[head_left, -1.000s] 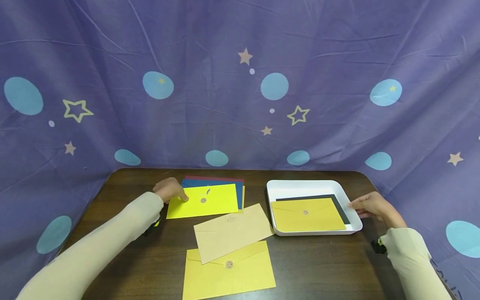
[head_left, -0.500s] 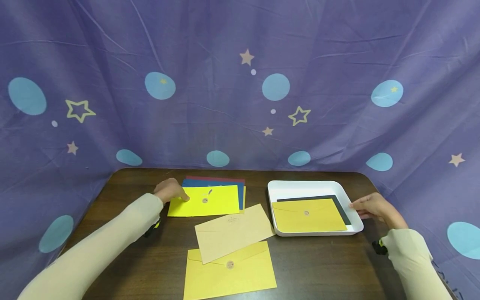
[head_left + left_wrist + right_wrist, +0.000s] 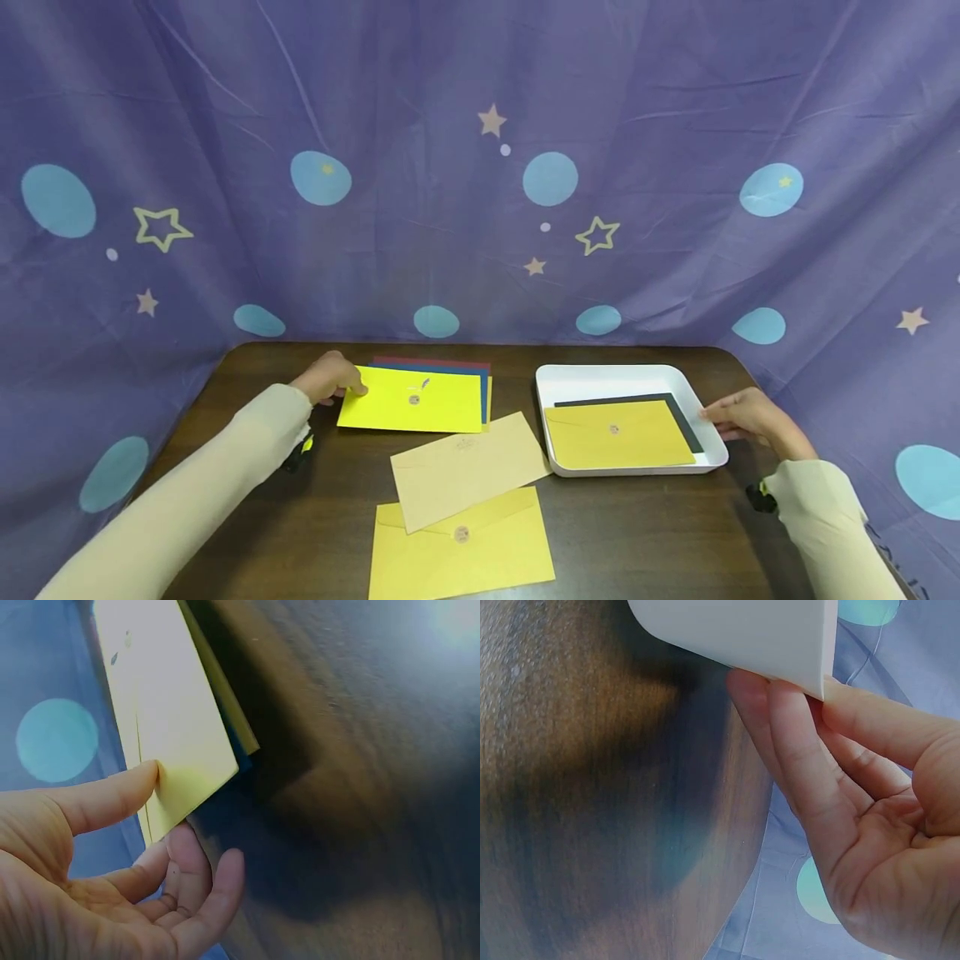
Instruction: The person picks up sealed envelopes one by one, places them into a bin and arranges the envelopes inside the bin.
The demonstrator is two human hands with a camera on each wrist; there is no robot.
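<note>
My left hand (image 3: 330, 379) pinches the left end of a bright yellow envelope (image 3: 442, 408), thumb on top and fingers beneath. In the left wrist view the thumb presses the envelope (image 3: 176, 712) near its corner. Under it show a blue envelope (image 3: 484, 404), a red one (image 3: 465, 364) and a strip of another yellow one. At the right, my right hand (image 3: 753, 417) holds the right wall of a white tray (image 3: 600, 377) between thumb and fingers. A golden-yellow envelope (image 3: 585, 446) lies in the tray over a black one (image 3: 686, 425).
A beige envelope (image 3: 468, 467) lies mid-table, overlapping a larger yellow envelope (image 3: 487, 558) near the front. The brown wooden table (image 3: 637, 533) meets a purple patterned cloth (image 3: 420, 208) behind and at both sides.
The bright yellow envelope has shifted slightly, its left end now higher and covering more of the blue one. My left hand has moved slightly up and left. The right hand stays on the tray.
</note>
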